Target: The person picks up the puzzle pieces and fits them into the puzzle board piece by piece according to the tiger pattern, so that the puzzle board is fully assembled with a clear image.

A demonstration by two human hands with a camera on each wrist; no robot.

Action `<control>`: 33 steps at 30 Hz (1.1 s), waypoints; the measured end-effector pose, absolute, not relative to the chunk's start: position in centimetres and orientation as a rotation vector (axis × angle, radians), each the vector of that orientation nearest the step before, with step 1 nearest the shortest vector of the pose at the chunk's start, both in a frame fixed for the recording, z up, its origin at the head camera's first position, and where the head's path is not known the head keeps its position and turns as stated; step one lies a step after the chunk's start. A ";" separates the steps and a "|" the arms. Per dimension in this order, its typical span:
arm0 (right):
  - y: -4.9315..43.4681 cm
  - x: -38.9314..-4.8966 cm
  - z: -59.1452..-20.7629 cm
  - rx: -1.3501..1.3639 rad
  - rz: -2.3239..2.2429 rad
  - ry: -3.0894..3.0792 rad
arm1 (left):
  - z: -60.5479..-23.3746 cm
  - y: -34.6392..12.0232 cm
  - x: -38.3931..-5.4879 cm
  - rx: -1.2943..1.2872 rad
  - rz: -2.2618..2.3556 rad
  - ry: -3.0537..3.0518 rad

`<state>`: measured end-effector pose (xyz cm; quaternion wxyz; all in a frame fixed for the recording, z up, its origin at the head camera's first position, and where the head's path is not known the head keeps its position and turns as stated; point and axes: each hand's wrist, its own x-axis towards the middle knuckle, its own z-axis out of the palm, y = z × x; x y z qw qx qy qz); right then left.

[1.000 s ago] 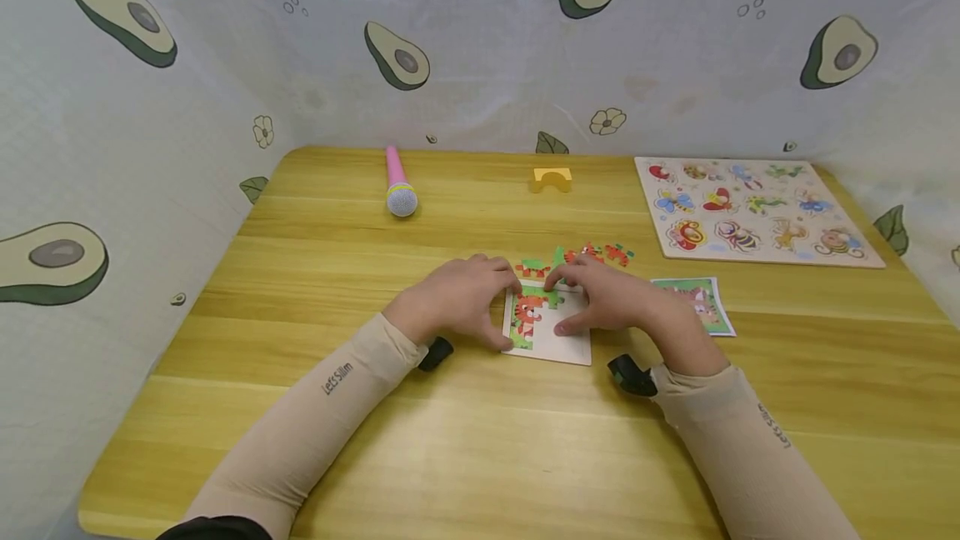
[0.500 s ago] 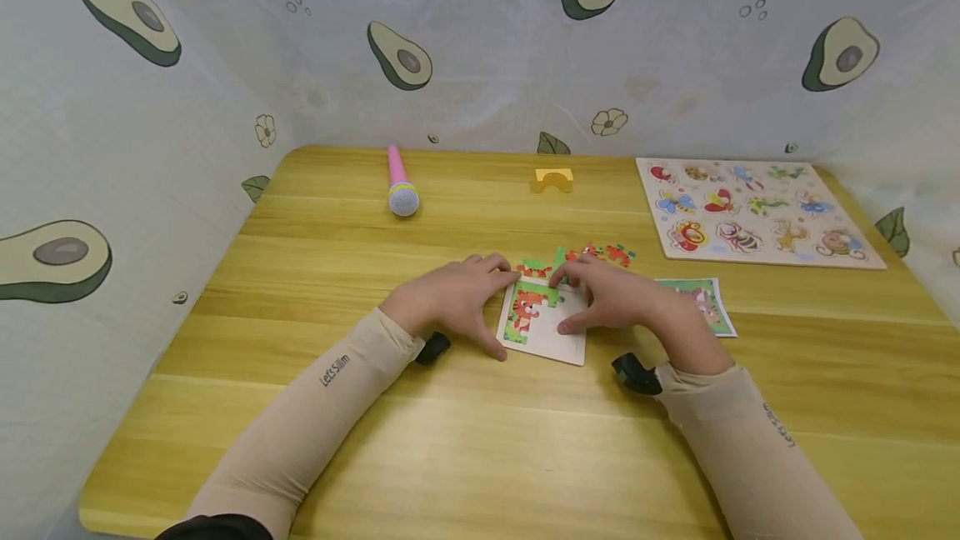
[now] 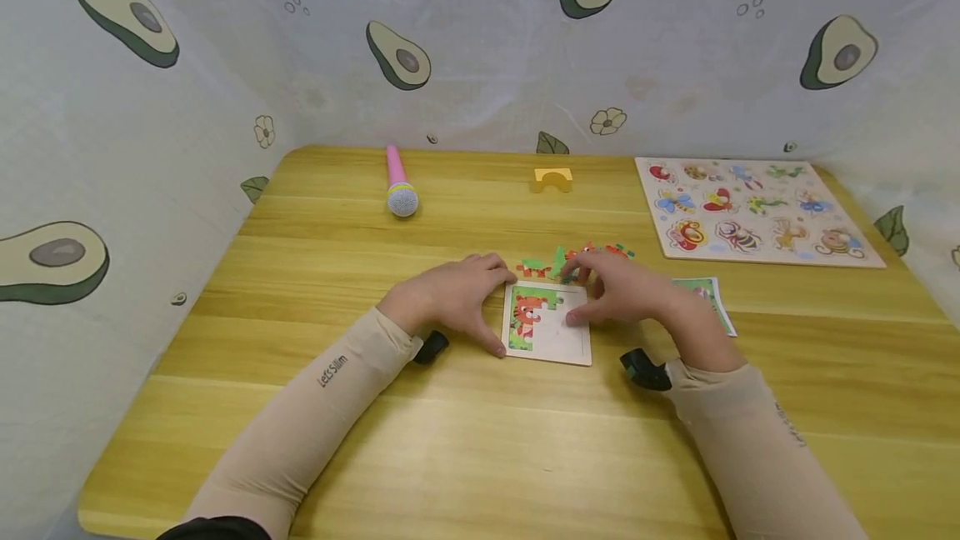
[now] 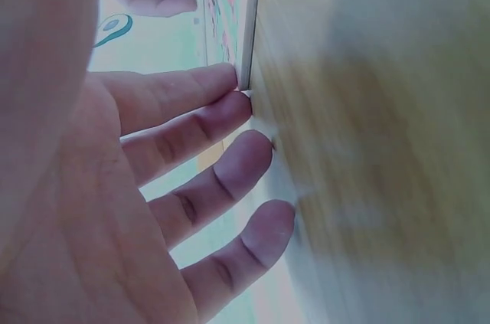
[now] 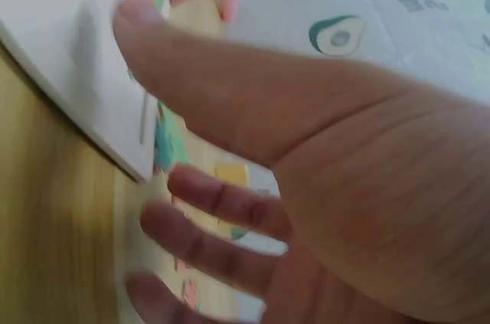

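Note:
A small pale puzzle board [image 3: 558, 336] lies on the wooden table, its left and upper parts filled with joined pieces showing an orange tiger [image 3: 527, 307] on green. Along its left edge is my left hand [image 3: 453, 298], index fingertip near the far corner and thumb at the near one. In the left wrist view this hand's fingers [image 4: 253, 163] stretch out loosely, one tip right at the board's edge. My right hand [image 3: 622, 290] hovers over the board's right side, fingertips by the loose jigsaw pieces [image 3: 534, 269] behind it. The right wrist view shows nothing in its spread fingers [image 5: 222, 255].
A picture card [image 3: 718, 307] lies partly hidden behind my right wrist. Farther back are a pink toy microphone [image 3: 401, 190], a yellow arch block [image 3: 552, 180] and a large board with insect pictures [image 3: 757, 215]. Avocado-patterned cloth [image 3: 480, 65] hangs behind the table.
The puzzle board turned slightly, then came back straight. My right fingers left the inserted pieces and moved back and right to the loose ones. My left hand shifted slightly left.

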<state>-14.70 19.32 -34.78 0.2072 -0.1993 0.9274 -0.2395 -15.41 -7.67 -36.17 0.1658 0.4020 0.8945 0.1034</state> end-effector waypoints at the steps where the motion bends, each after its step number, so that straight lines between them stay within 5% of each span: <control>1: 19.6 -14.8 -34.8 -0.508 -0.678 2.607 | -36.2 -7.6 -15.4 1.146 0.294 2.547; 8: 20.8 -15.4 -34.7 -0.198 -0.702 2.725 | -36.4 -7.7 -15.3 1.138 0.333 2.535; 33: 21.1 -16.2 -36.6 -0.215 -0.546 2.806 | -36.4 -7.8 -15.5 1.129 0.333 2.534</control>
